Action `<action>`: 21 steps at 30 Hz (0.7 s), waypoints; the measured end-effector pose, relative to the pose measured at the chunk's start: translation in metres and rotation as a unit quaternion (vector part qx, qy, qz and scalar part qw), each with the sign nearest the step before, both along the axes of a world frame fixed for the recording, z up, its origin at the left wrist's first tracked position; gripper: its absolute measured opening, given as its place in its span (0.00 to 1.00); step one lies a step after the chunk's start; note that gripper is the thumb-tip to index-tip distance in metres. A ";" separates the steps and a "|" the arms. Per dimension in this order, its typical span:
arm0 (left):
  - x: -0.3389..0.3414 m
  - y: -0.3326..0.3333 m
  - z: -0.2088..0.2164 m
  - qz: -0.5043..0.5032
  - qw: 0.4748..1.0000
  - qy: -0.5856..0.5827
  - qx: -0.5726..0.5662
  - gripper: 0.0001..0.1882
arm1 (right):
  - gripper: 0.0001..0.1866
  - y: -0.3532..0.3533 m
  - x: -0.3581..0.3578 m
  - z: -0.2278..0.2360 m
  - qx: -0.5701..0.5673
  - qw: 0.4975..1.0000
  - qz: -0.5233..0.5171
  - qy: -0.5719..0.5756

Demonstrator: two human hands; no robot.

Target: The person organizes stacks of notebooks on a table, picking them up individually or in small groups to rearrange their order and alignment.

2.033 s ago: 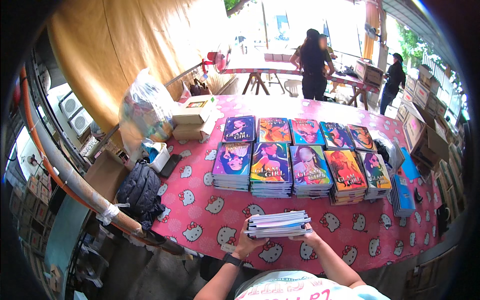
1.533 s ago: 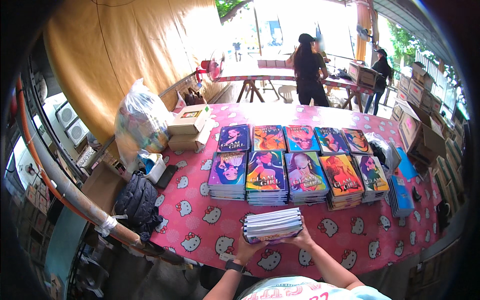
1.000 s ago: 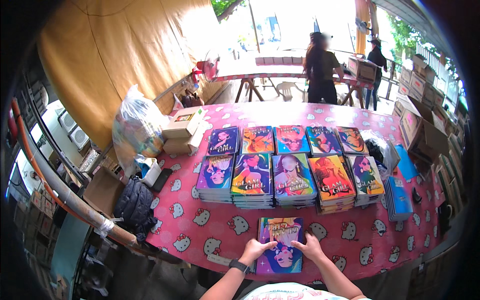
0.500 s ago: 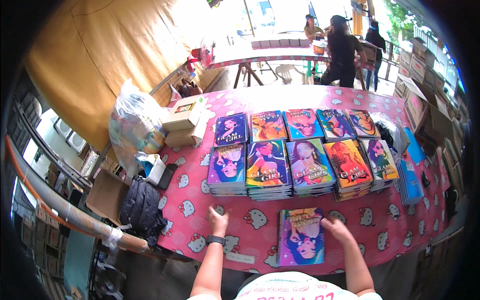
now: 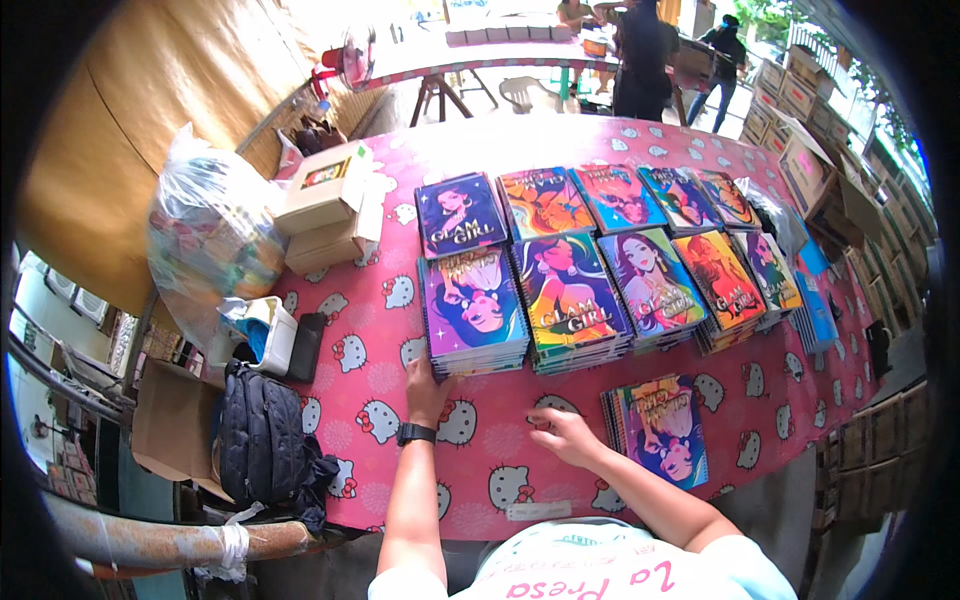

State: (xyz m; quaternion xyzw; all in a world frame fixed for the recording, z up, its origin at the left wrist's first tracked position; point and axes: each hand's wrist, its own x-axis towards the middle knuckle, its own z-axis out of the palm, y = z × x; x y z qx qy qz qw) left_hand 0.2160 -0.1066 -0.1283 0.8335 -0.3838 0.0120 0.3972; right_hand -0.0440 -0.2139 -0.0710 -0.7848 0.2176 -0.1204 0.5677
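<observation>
My left hand (image 5: 425, 390), with a dark watch on the wrist, is at the lower left corner of a stack of spiral notebooks (image 5: 475, 308) with purple, upside-down covers. Its thumb and fingers are apart, partly hidden by the stack; whether they touch it I cannot tell. My right hand (image 5: 565, 437) hovers over the pink tablecloth, fingers loosely bent and apart, holding nothing. Right of it lies a small pile of spiral notebooks (image 5: 660, 432), a purple cover on top. Several more notebook stacks stand in two rows, among them a green-yellow one (image 5: 573, 295) and a dark blue one (image 5: 462, 215).
Cardboard boxes (image 5: 327, 190), a bulging clear plastic bag (image 5: 215, 235), a white bin (image 5: 265, 335) and a black backpack (image 5: 262, 430) line the left side. Blue notebooks (image 5: 818, 315) lie at the right edge. Beyond are a fan (image 5: 355, 58), another table and several people.
My right hand has left the purple notebook at the near edge and moved left. My left hand has reached forward to the left stack. The whole view has shifted.
</observation>
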 end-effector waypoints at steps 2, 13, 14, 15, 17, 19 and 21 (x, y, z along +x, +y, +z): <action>0.001 -0.001 -0.003 -0.006 1.000 -0.001 -0.016 0.43 | 0.31 0.005 0.029 -0.036 0.059 0.997 -0.037 0.020; 0.000 -0.009 0.011 -0.013 0.997 0.060 -0.037 0.36 | 0.40 -0.007 0.113 -0.053 0.187 0.944 -0.186 -0.198; 0.007 -0.001 0.006 0.007 0.998 0.055 -0.026 0.35 | 0.39 0.003 0.118 -0.040 0.203 0.943 -0.185 -0.189; 0.010 -0.001 0.002 0.017 0.998 0.049 -0.017 0.35 | 0.38 0.003 0.117 -0.039 0.205 0.938 -0.199 -0.199; 0.014 -0.003 -0.002 -0.004 0.994 0.100 -0.046 0.34 | 0.36 0.000 0.117 -0.036 0.210 0.927 -0.222 -0.217; 0.018 -0.001 -0.004 -0.010 0.990 0.131 -0.054 0.34 | 0.35 -0.004 0.106 -0.032 0.331 0.910 -0.168 -0.186; 0.013 0.004 -0.005 -0.004 0.987 0.151 -0.062 0.33 | 0.34 -0.004 0.096 -0.028 0.404 0.888 -0.141 -0.167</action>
